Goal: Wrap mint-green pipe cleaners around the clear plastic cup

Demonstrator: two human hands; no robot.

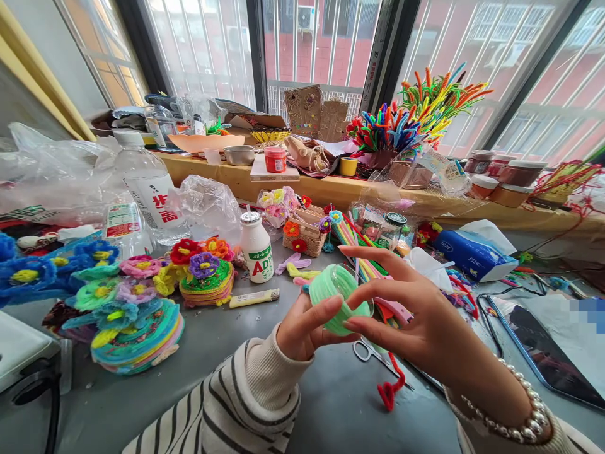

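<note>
A clear round cup (334,296) wrapped in rows of light green fuzzy pipe cleaner is tilted on its side above the table. My left hand (305,325) is closed around it from the left, thumb pressed across the green rows. From the right, my right hand (416,309) grips the wrapped side between index finger and thumb, with the other fingers raised. Below the hands lie scissors (363,350) and a curled red pipe cleaner (387,396). A bundle of coloured pipe cleaners (362,249) lies just behind.
Pipe-cleaner flower pieces (137,334) stand at the left, near a white drink bottle (256,247) and a lighter (254,298). Behind are a small woven basket (302,236) and a glass jar (391,230). A blue tissue pack (472,252) and a tablet (543,353) lie right.
</note>
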